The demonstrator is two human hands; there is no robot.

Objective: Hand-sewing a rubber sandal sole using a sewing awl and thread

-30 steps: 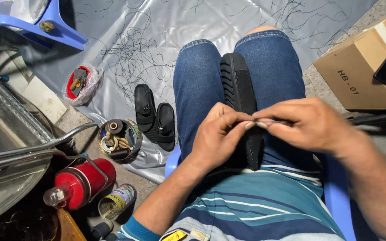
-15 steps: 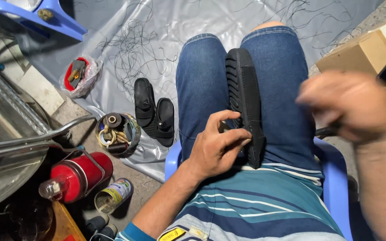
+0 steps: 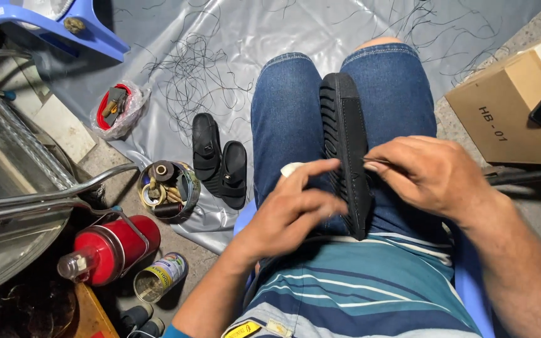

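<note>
A black shoe (image 3: 339, 119) lies sole-up between my knees, clamped by my legs in blue denim shorts. My left hand (image 3: 289, 209) rests against the shoe's left side near the heel, fingers stretched out toward the sole; something white shows under it. My right hand (image 3: 427, 172) is at the shoe's right edge, its thumb and fingers pinched on a thin needle-like tool (image 3: 370, 161) that points at the sole's edge. Whether a thread runs from it I cannot tell.
A cardboard box (image 3: 508, 106) stands at right. A pair of black sandals (image 3: 220, 159) and a round tin of spools (image 3: 167, 188) sit at left on grey plastic sheeting (image 3: 176, 37) strewn with thread scraps. A red canister (image 3: 117, 244), a small can (image 3: 161, 275) and a blue chair (image 3: 45, 25) are nearby.
My right hand pulled out to the right, away from the shoe, then came back to the sole's right edge. My left hand opened its fingers along the shoe.
</note>
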